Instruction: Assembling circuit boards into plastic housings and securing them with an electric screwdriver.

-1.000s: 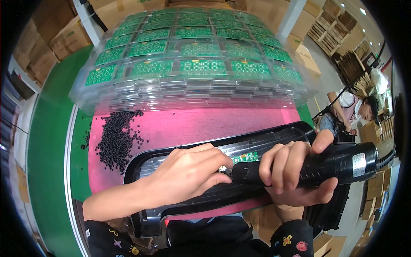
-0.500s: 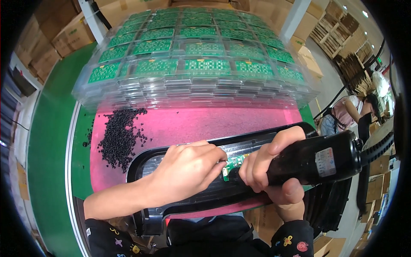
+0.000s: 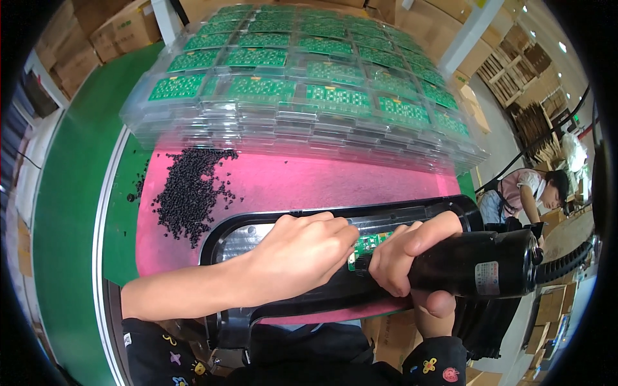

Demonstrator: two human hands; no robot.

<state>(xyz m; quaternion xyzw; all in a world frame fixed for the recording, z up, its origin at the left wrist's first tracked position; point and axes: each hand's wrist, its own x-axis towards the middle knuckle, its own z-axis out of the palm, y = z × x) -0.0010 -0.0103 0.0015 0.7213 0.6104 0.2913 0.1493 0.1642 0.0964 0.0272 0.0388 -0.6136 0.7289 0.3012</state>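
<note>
My right hand point(image 3: 402, 257) is wrapped around a thick black electric screwdriver point(image 3: 454, 267), held nearly level with its dark tip pointing left at a small green circuit board point(image 3: 368, 243). The board lies inside a long black plastic housing point(image 3: 257, 230). At the board's left end, my left hand point(image 3: 309, 248) is closed, thumb and fingers pinched together low over the edge. What those fingertips hold, if anything, is hidden behind the hand. The screwdriver's tip sits right beside the board's near edge; whether it touches cannot be made out.
A heap of small black parts point(image 3: 190, 193) lies on the pink mat point(image 3: 302, 174) at left. Behind it rise stacked clear trays point(image 3: 270, 125) of green circuit boards. A corrugated hose point(image 3: 566, 260) leaves the screwdriver at right. Another person point(image 3: 524, 193) is further off at right.
The whole view has shifted a little. The screwdriver is tilted slightly, its rear end lower than before. Both hands stay at the circuit board.
</note>
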